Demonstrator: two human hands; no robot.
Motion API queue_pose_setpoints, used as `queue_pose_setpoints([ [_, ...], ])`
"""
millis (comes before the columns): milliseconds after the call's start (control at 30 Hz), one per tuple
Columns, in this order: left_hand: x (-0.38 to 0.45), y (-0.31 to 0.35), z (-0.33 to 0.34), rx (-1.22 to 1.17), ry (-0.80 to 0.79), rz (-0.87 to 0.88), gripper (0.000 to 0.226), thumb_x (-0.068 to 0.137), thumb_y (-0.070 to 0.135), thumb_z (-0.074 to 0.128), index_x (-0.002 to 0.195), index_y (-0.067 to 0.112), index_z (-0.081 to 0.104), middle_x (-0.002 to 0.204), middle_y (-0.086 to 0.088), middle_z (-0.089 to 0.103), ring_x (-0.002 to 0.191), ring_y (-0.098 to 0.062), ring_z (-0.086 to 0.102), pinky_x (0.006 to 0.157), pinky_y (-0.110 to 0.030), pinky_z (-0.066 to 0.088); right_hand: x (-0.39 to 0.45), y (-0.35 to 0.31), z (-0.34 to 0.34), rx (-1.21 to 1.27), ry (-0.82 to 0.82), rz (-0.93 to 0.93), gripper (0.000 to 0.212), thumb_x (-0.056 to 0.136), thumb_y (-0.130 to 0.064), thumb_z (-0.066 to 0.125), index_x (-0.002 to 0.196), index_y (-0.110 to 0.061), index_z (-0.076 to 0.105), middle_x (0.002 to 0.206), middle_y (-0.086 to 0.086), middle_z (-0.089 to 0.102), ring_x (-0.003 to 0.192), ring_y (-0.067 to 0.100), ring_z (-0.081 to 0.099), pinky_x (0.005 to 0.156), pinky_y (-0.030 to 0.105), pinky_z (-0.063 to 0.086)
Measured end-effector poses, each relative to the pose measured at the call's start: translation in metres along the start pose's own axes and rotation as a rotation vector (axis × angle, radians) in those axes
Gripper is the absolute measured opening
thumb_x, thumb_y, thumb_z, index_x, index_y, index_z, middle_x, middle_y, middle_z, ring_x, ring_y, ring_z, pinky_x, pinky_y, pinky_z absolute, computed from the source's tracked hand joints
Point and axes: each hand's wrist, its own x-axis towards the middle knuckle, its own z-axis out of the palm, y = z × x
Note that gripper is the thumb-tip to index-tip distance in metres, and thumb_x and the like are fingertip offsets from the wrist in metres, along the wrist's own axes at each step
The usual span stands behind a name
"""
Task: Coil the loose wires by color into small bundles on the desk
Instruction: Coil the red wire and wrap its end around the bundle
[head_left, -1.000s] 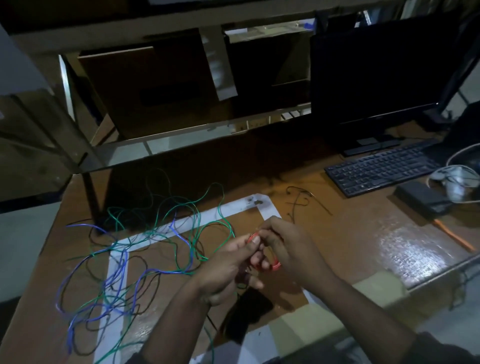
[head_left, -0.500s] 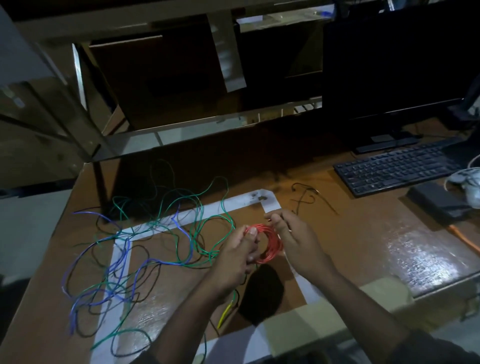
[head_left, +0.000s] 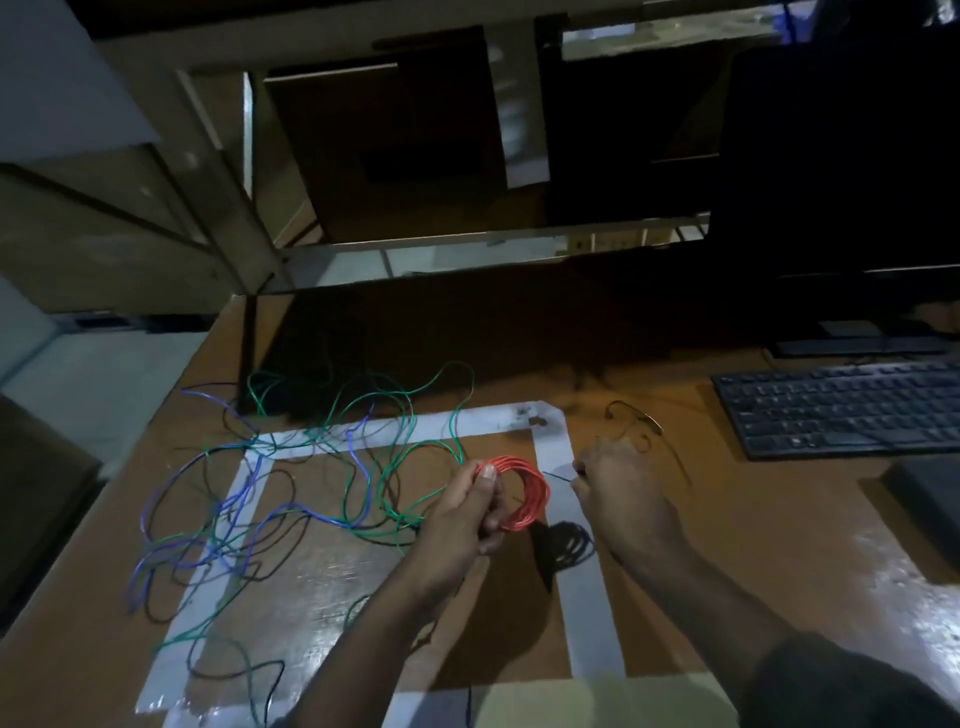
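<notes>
My left hand (head_left: 462, 512) pinches a small round coil of red wire (head_left: 524, 493) above the desk, thumb on its upper left rim. My right hand (head_left: 618, 483) is just right of the coil, fingers pinched on a thin dark wire end (head_left: 558, 477) that pokes toward the coil. Loose green wire (head_left: 405, 431), blue wire (head_left: 218, 514) and black wire (head_left: 270, 551) lie tangled on the desk to the left, over a rectangle of pale tape (head_left: 550, 421).
A black keyboard (head_left: 841, 410) lies at the right, with a dark monitor (head_left: 841, 156) behind it. A short dark wire (head_left: 631, 415) lies beyond my right hand. The desk's left edge (head_left: 171, 410) drops off to the floor. A dark object (head_left: 930, 493) sits at the far right.
My hands have parted: the right let go of the red coil and moved right, now pinching a thin wire end. The left keeps the coil. The view shifted left.
</notes>
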Motion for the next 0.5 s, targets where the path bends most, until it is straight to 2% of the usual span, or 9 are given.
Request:
queue_pose_setpoints([
  [100, 0.000, 0.004, 0.006, -0.049, 0.061, 0.020, 0.025, 0.109, 0.030, 0.039, 0.098, 0.011, 0.050, 0.081, -0.001, 0.044, 0.060, -0.004, 0.038, 0.052, -0.019, 0.029, 0.006, 0.006, 0.007, -0.025, -0.011, -0.036, 0.003, 0.091, -0.024, 0.071, 0.088, -0.024, 0.070, 0.093, -0.003, 0.062, 0.094, 0.013, 0.055, 0.075, 0.030, 0.057],
  [133, 0.000, 0.006, 0.009, -0.050, 0.069, 0.034, 0.025, 0.110, 0.030, 0.039, 0.098, 0.011, 0.051, 0.083, -0.002, 0.045, 0.061, -0.005, 0.038, 0.052, -0.019, 0.029, 0.007, 0.007, 0.008, -0.039, -0.022, -0.049, 0.008, 0.090, -0.019, 0.072, 0.086, -0.024, 0.068, 0.091, -0.004, 0.061, 0.091, 0.012, 0.054, 0.073, 0.028, 0.056],
  [200, 0.000, 0.010, 0.014, -0.044, 0.080, 0.060, 0.025, 0.110, 0.030, 0.038, 0.096, 0.012, 0.049, 0.080, 0.001, 0.046, 0.061, -0.005, 0.038, 0.053, -0.020, 0.029, 0.009, 0.010, 0.010, -0.075, -0.059, -0.091, 0.016, 0.087, -0.009, 0.072, 0.085, -0.024, 0.066, 0.091, -0.003, 0.059, 0.091, 0.012, 0.053, 0.075, 0.026, 0.055],
  [267, 0.001, 0.011, 0.019, -0.020, 0.103, 0.063, 0.026, 0.110, 0.032, 0.039, 0.094, 0.013, 0.048, 0.072, 0.007, 0.045, 0.061, -0.005, 0.039, 0.053, -0.021, 0.031, 0.010, 0.011, 0.009, -0.051, -0.056, -0.152, 0.015, 0.090, -0.010, 0.068, 0.086, -0.024, 0.063, 0.093, -0.004, 0.056, 0.095, 0.014, 0.052, 0.082, 0.029, 0.052],
  [367, 0.004, 0.007, 0.023, 0.015, 0.173, 0.067, 0.027, 0.109, 0.035, 0.039, 0.096, 0.015, 0.052, 0.067, 0.012, 0.046, 0.062, -0.005, 0.043, 0.054, -0.022, 0.035, 0.005, 0.003, -0.008, 0.216, -0.013, -0.167, 0.008, 0.099, -0.020, 0.058, 0.092, -0.024, 0.059, 0.094, -0.007, 0.053, 0.094, 0.012, 0.051, 0.081, 0.032, 0.051],
  [500, 0.010, 0.004, 0.021, 0.085, 0.294, 0.101, 0.030, 0.110, 0.040, 0.037, 0.107, 0.020, 0.060, 0.065, 0.017, 0.049, 0.062, -0.003, 0.044, 0.055, -0.021, 0.037, -0.006, -0.015, -0.040, 0.683, -0.013, -0.065, 0.008, 0.103, -0.031, 0.047, 0.101, -0.027, 0.053, 0.093, -0.008, 0.057, 0.081, 0.009, 0.059, 0.070, 0.043, 0.057],
])
